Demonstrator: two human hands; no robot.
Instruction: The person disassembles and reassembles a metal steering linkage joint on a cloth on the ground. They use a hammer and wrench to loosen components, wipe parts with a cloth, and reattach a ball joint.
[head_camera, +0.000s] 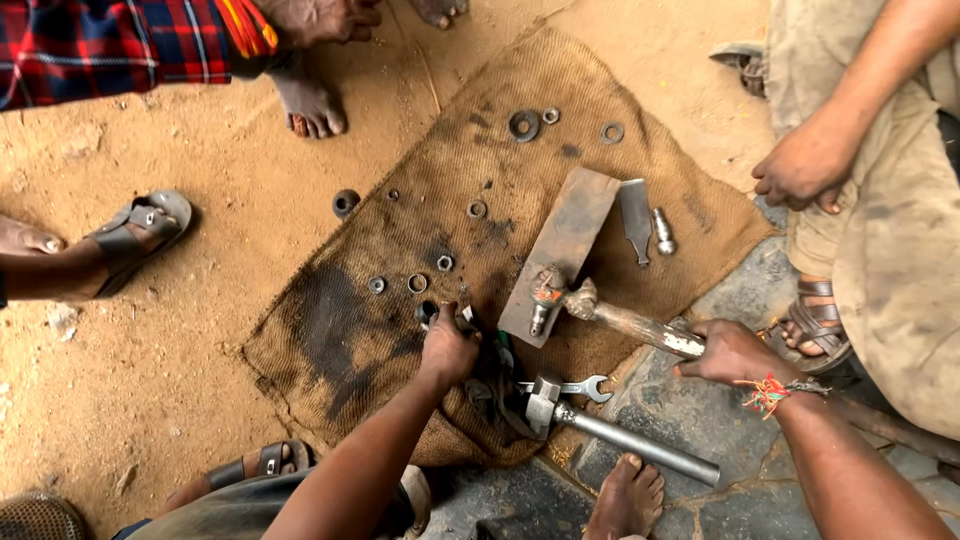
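My left hand (447, 345) reaches onto an oil-stained burlap sack (330, 330) and closes its fingers on a small dark metal part near a ring-shaped piece (426, 311). My right hand (728, 352) grips the wooden handle of a hammer (640, 326). The hammer's head (582, 299) rests beside a small rusty fitting (545, 296) that stands on a flat steel block (562, 250).
Washers, nuts and rings (523, 125) lie scattered over the sack. A spanner (578, 386) and a steel bar tool (620, 436) lie near my foot (626, 498). A chisel (635, 217) and bolt (662, 231) sit right of the block. Other people's feet (308, 103) and a hand (803, 168) surround the sack.
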